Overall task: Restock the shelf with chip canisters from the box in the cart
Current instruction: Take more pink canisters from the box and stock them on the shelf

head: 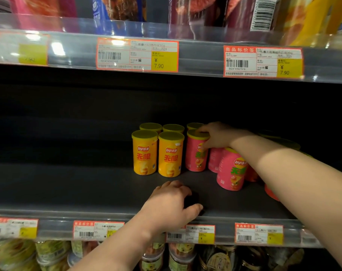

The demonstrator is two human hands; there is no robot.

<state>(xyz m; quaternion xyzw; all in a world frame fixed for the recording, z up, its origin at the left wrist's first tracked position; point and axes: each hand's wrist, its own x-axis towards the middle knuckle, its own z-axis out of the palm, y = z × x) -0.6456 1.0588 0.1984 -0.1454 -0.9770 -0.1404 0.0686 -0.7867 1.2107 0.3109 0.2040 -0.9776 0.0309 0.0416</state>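
Note:
Several yellow chip canisters (pixel 144 153) stand upright in two rows on the dark middle shelf (pixel 68 184). Right of them stand pink chip canisters. My right hand (pixel 217 135) grips the yellow lid and upper side of the leftmost pink canister (pixel 194 161), which stands on the shelf next to a yellow one (pixel 170 155). Another pink canister (pixel 230 171) stands nearer, under my right forearm. My left hand (pixel 170 204) rests curled on the shelf's front edge over a dark patch; I cannot tell whether it holds anything. The box and cart are out of view.
Most of the shelf left of the canisters is bare. Price tags (pixel 137 54) line the rail of the shelf above, which holds bagged snacks (pixel 123 6). The shelf below carries round tubs (pixel 182 255). More pink canisters sit behind my right arm (pixel 271 192).

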